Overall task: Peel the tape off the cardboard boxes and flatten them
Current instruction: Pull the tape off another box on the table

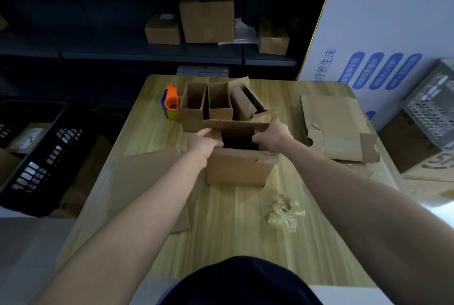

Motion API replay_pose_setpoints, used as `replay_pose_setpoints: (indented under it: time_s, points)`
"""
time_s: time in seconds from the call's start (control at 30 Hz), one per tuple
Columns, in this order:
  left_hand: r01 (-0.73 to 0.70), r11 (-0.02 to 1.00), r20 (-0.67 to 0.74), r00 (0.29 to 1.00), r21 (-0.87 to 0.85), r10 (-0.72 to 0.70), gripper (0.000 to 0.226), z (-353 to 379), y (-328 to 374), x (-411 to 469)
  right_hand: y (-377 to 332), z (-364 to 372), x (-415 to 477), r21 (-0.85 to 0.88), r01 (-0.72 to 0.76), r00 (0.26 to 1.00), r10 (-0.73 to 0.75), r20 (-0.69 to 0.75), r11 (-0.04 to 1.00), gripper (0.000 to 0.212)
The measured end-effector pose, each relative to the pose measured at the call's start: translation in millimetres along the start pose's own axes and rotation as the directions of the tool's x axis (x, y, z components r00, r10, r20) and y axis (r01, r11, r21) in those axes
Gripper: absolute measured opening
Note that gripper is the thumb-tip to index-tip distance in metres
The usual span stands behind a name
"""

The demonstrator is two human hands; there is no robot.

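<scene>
An open brown cardboard box (239, 169) stands upright at the middle of the wooden table (221, 243). My left hand (202, 143) grips its left top edge, fingers reaching inside the opening. On the right top edge my right hand (272, 133) holds the box the same way. Behind it stand three more open boxes (218, 100), the rightmost tilted. A crumpled wad of peeled tape (282, 211) lies in front of the box, to the right.
Flattened cardboard (336, 127) lies at the right of the table, another flat sheet (149, 172) at the left under my forearm. An orange tape dispenser (171, 102) stands at the back left. Black crates (36, 154) sit on the floor left; shelves with boxes (206, 22) behind.
</scene>
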State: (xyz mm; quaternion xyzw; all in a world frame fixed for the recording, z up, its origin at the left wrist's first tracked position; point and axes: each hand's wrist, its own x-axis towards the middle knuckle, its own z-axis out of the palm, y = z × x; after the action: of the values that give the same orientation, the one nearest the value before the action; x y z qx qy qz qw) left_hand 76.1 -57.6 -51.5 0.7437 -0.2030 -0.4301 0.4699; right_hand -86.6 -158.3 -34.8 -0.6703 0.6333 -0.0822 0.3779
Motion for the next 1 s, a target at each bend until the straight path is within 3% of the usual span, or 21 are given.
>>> replay_pose_setpoints:
  time_s: [0.07,0.13,0.23,0.4,0.6,0.7,0.8,0.83,0.87,0.93,1.0]
  points:
    - [0.004,0.997,0.003,1.0,0.072,-0.005,0.065,-4.3,2.1,2.0,0.2,-10.5,-3.0,0.018,0.022,0.997,-0.023,0.076,1.0,0.029]
    - [0.042,0.993,0.069,0.996,0.109,-0.05,0.069,-11.7,7.4,6.2,-0.8,-19.0,-5.9,-0.009,0.067,0.996,-0.066,0.052,0.998,0.016]
    - [0.112,0.988,0.169,0.977,0.108,-0.129,0.077,-20.1,17.0,10.5,-4.8,-25.2,-9.8,-0.002,0.105,0.994,-0.105,-0.043,0.994,0.016]
    - [0.031,0.904,-0.006,0.999,0.427,-0.032,0.083,-20.9,16.7,15.2,-13.1,-18.4,-15.4,0.071,0.179,0.983,-0.175,-0.063,0.981,0.013]
    - [0.088,0.916,-0.098,0.994,0.391,-0.054,0.096,-29.9,9.9,16.1,-15.3,-13.9,-17.4,0.163,0.177,0.984,-0.169,-0.062,0.971,0.014]
    - [0.057,0.927,-0.136,0.991,0.372,-0.006,0.077,-33.4,3.8,14.2,-21.6,-12.5,-16.0,0.172,0.179,0.983,-0.17,-0.063,0.969,0.015]
    - [-0.046,0.975,-0.192,0.977,0.217,0.089,0.016,-42.5,6.8,12.2,-24.9,-16.5,-17.0,0.119,0.171,0.983,-0.162,-0.082,0.978,0.022]
    - [-0.059,0.991,-0.23,0.969,0.124,0.087,0.007,-46.3,9.4,12.3,-23.9,-17.0,-18.0,0.108,0.165,0.983,-0.154,-0.101,0.98,0.022]
    - [-0.067,0.997,-0.249,0.966,0.033,0.073,0.003,-49.7,11.8,13.6,-22.6,-16.9,-20.2,0.112,0.15,0.983,-0.136,-0.123,0.982,0.021]
    - [-0.056,0.989,-0.244,0.97,-0.138,0.021,0.019,-53.8,15.6,14.5,-21.4,-15.1,-24.2,0.132,0.124,0.99,-0.114,-0.084,0.983,0.018]
    - [-0.026,0.943,-0.217,0.975,-0.332,-0.049,0.026,-55.4,17.4,11.3,-21.9,-13.1,-27.7,0.187,0.115,0.977,-0.145,0.153,0.976,0.019]
